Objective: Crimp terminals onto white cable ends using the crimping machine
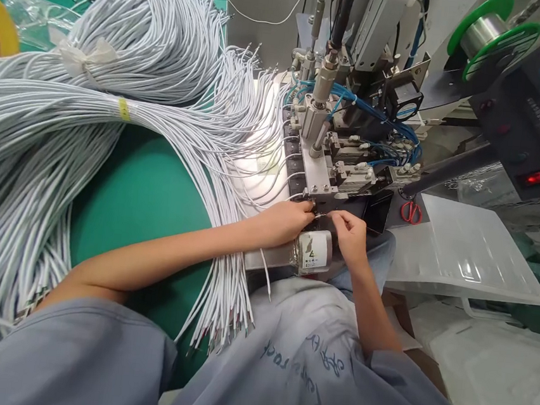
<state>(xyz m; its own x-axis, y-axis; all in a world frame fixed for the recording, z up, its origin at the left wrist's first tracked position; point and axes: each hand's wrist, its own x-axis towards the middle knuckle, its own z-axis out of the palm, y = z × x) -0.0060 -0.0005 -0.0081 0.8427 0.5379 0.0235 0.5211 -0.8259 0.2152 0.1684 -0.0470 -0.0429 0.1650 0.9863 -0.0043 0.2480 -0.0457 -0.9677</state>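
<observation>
My left hand [284, 223] is closed at the front edge of the machine [321, 169], its fingertips pinched on the end of a white cable [265, 275] whose tail hangs down below the wrist. Close by on the right, my right hand [350, 236] pinches a thin wire [322, 215] at that same cable end. Fine detail between the fingertips is too small to make out. Several other white cables run from a big bundle [177, 123] into slots along the machine's left side. Just under my hands sits a box with a white label [315, 251].
Bundled cables cover much of the green mat [143, 177] on the left. A solder wire spool [491, 36] and a control panel [536, 113] stand at upper right. Red scissors [411, 211] lie beside a translucent plastic tray [471, 247].
</observation>
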